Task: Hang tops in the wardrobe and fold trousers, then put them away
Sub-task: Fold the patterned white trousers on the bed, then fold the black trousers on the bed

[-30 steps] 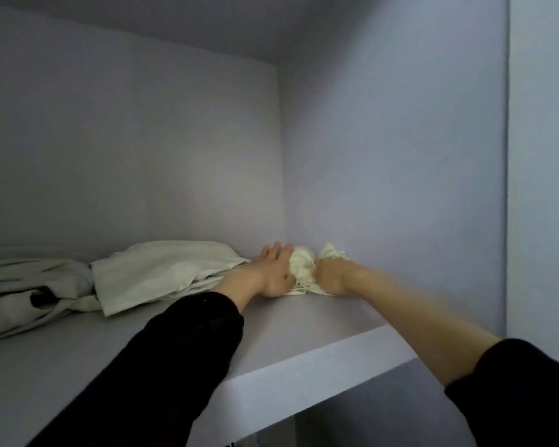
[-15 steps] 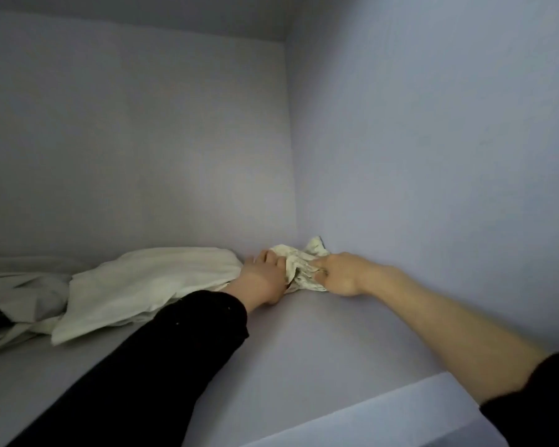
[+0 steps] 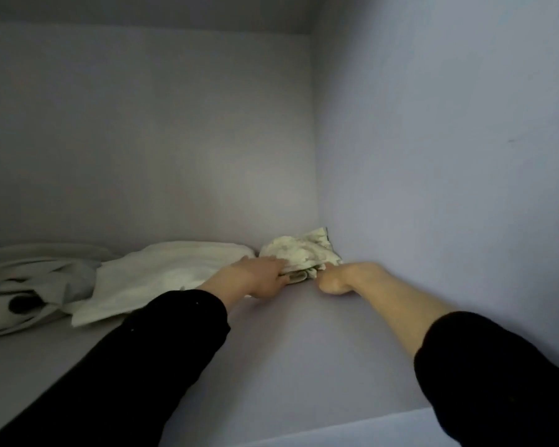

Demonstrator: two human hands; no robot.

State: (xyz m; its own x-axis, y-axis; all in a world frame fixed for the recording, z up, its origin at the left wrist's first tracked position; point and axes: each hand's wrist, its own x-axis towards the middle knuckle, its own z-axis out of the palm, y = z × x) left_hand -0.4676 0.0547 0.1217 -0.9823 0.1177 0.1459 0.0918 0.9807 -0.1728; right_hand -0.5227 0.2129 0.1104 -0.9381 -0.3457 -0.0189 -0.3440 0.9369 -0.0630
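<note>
Two hands at the shelf's (image 3: 271, 366) back right corner. Left hand (image 3: 259, 279) lies flat against the folded trousers (image 3: 300, 253); right hand (image 3: 334, 280) looks curled at their edge, grip unclear. Push evenly, keeping folds square, beside the white garment (image 3: 162, 272).

The folded pale bundle (image 3: 299, 253) has been pushed deeper along the shelf (image 3: 271, 350) and now sits right in the back corner, against the right wall. The left hand (image 3: 260, 279) has flattened out along its left side. The right hand (image 3: 339, 279) has slipped off the cloth to its front right edge. The view has moved closer into the wardrobe.
</note>
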